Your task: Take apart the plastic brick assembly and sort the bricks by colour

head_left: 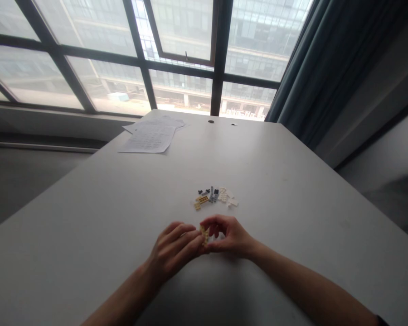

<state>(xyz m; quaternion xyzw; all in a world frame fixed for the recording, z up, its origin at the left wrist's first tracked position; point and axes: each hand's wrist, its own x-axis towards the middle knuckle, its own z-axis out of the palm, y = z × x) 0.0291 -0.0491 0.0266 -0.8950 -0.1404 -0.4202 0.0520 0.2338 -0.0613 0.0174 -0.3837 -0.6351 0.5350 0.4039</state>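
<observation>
Both hands are at work over the near part of a white desk (122, 203), near the middle of the view. The left hand (174, 246) has its back uppermost, fingers stretched to the right, and grasps a small pale yellow piece (205, 235) at the fingertips. The right hand (234, 234) pinches the same piece from the other side, thumb below and index finger above, the remaining fingers curled. The piece is studded and sits between the two sets of fingertips; whether it is one part or several joined cannot be told. A whitish patch shows within the curl of the right hand — too blurred to identify.

Just beyond the hands lies a loose cluster of small building pieces: yellow pieces (197, 206) at its left, dark grey ones (200, 192) at the far left edge, blue-grey ones (211, 194) in the middle and white ones (234, 202) at the right. Some of these touch or overlap.

Printed sheets of paper (151, 138) overlap at the far left of the desk, well apart from the cluster. Two small round fittings are set near the far edge — beyond them stands a dark-framed window (180, 68), with a blue-grey curtain (302, 77) to the right.
</observation>
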